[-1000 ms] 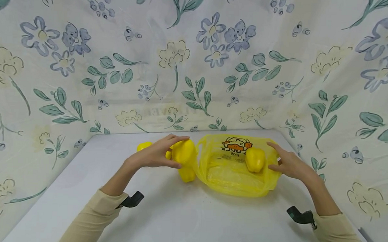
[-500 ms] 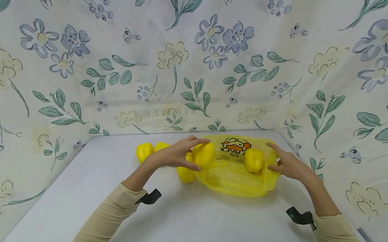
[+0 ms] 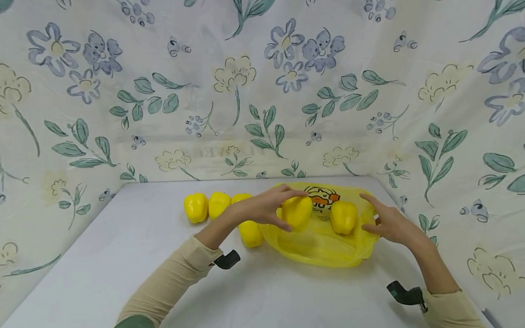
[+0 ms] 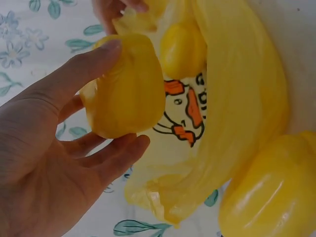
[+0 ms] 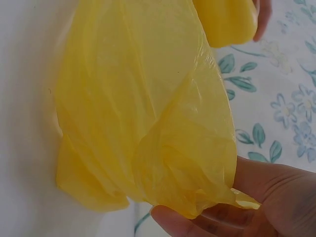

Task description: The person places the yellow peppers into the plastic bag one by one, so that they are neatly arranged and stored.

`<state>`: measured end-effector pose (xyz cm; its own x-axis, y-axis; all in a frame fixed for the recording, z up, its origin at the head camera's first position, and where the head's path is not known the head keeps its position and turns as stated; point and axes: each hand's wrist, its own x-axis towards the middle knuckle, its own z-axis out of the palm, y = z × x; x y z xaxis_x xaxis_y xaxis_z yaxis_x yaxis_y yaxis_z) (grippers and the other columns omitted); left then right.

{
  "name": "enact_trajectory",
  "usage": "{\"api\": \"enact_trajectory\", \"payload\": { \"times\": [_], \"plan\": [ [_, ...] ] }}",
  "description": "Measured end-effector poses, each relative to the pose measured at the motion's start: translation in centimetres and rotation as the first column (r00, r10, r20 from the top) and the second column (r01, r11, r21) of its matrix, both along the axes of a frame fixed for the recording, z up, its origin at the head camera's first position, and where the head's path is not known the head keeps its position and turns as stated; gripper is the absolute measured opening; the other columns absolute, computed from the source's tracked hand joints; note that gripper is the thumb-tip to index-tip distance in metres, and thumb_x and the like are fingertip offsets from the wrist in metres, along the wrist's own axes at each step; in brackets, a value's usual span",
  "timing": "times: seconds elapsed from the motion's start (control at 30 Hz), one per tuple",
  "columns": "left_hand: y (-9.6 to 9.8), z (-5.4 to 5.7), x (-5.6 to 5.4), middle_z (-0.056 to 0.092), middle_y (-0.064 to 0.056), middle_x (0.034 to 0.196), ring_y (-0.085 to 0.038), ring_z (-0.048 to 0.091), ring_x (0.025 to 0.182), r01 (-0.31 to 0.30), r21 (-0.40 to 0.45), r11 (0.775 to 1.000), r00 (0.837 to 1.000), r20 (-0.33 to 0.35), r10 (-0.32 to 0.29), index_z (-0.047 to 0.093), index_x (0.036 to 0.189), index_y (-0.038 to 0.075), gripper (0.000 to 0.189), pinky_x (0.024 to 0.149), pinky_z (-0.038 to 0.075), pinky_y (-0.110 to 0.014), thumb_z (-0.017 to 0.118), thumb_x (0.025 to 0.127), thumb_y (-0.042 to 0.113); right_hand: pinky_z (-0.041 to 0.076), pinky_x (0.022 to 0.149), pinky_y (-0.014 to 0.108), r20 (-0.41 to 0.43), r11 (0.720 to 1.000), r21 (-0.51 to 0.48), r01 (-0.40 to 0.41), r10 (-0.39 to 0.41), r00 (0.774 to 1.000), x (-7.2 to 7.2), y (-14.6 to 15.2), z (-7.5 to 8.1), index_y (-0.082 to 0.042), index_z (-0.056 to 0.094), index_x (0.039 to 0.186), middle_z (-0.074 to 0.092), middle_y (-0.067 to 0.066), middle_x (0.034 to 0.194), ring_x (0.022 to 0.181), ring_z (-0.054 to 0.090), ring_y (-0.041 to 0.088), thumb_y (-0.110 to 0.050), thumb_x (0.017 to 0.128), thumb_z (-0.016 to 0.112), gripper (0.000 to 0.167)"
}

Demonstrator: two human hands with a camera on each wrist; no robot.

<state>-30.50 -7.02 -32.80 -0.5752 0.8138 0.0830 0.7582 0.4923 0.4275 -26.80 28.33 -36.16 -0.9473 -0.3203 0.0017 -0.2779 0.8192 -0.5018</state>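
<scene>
My left hand [image 3: 266, 205] grips a yellow bell pepper [image 3: 297, 212] between thumb and fingers, above the mouth of a yellow plastic bag [image 3: 313, 250] printed with a duck. In the left wrist view, that pepper's smooth side shows, with the thumb across its top and fingers below. Another yellow bell pepper [image 3: 344, 218] lies inside the bag, towards the right. My right hand [image 3: 387, 222] holds the bag's right edge. The right wrist view has its fingers [image 5: 173, 224] curled around the crumpled film, partly hidden by the plastic.
Several more yellow bell peppers [image 3: 196, 208] rest on the white table [image 3: 258, 299] left of the bag; one pepper [image 3: 251, 234] stands against its left side. A flower-printed cloth [image 3: 230, 105] hangs behind the table.
My left hand has carried its bell pepper rightward, from beside the bag to over its mouth. More of the peppers on the left now show. My right hand stays at the bag's edge.
</scene>
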Motion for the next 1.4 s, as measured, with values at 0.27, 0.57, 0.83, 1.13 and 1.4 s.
{"api": "enact_trajectory", "payload": {
  "times": [0.27, 0.57, 0.83, 1.13, 1.4],
  "plan": [
    [3.1, -0.8, -1.3, 0.039, -0.007, 0.148, -0.018, 0.043, 0.120, 0.025, -0.099, 0.995, 0.999, -0.029, -0.028, 0.029, 0.154, 0.025, 0.089, 0.096, 0.047, -0.027, 0.080, 0.082, 0.031, 0.059, 0.073, 0.037, -0.005, 1.000, 0.001, -0.006, 0.006, 1.000, 0.0, 0.1, -0.1, -0.008, 0.018, 0.154, 0.052, 0.033, 0.129, 0.088, 0.062, 0.024, -0.021, 0.091, 0.070, 0.083],
    [6.0, -2.5, -3.1, 0.036, -0.002, 0.156, -0.019, 0.039, 0.136, 0.030, -0.178, 0.984, 0.998, -0.048, -0.039, 0.030, 0.154, 0.021, 0.088, 0.116, 0.035, -0.032, 0.079, 0.083, 0.032, 0.059, 0.074, 0.038, -0.013, 1.000, -0.013, -0.015, 0.015, 1.000, 0.1, 0.1, 0.0, -0.008, 0.019, 0.154, 0.052, 0.034, 0.129, 0.089, 0.062, 0.025, -0.020, 0.091, 0.069, 0.082],
    [7.4, -3.8, -4.8, 0.038, -0.003, 0.155, -0.023, 0.039, 0.138, -0.036, -0.215, 0.976, 0.998, -0.058, 0.024, 0.031, 0.153, 0.021, 0.087, 0.117, 0.034, -0.036, 0.079, 0.082, 0.034, 0.059, 0.076, 0.040, -0.006, 1.000, -0.012, -0.009, 0.009, 1.000, 0.3, -0.1, 0.2, -0.008, 0.018, 0.154, 0.052, 0.033, 0.129, 0.089, 0.061, 0.024, -0.020, 0.090, 0.069, 0.082],
    [8.3, -4.6, -5.8, 0.037, -0.005, 0.156, -0.025, 0.038, 0.140, -0.126, -0.219, 0.967, 0.992, -0.044, 0.119, 0.029, 0.154, 0.021, 0.087, 0.117, 0.035, -0.038, 0.078, 0.083, 0.033, 0.059, 0.076, 0.040, -0.001, 1.000, -0.012, -0.008, 0.008, 1.000, 0.1, 0.0, 0.2, -0.008, 0.019, 0.154, 0.051, 0.033, 0.132, 0.089, 0.062, 0.024, -0.020, 0.091, 0.069, 0.082],
    [8.6, -5.2, -6.0, 0.037, -0.010, 0.155, -0.025, 0.041, 0.138, -0.192, -0.213, 0.958, 0.981, -0.024, 0.192, 0.027, 0.154, 0.022, 0.087, 0.115, 0.038, -0.038, 0.077, 0.084, 0.033, 0.059, 0.075, 0.039, -0.003, 1.000, -0.012, -0.012, 0.012, 1.000, 0.0, 0.1, 0.1, -0.008, 0.019, 0.154, 0.052, 0.032, 0.131, 0.091, 0.063, 0.025, -0.020, 0.091, 0.069, 0.081]
  ]
}}
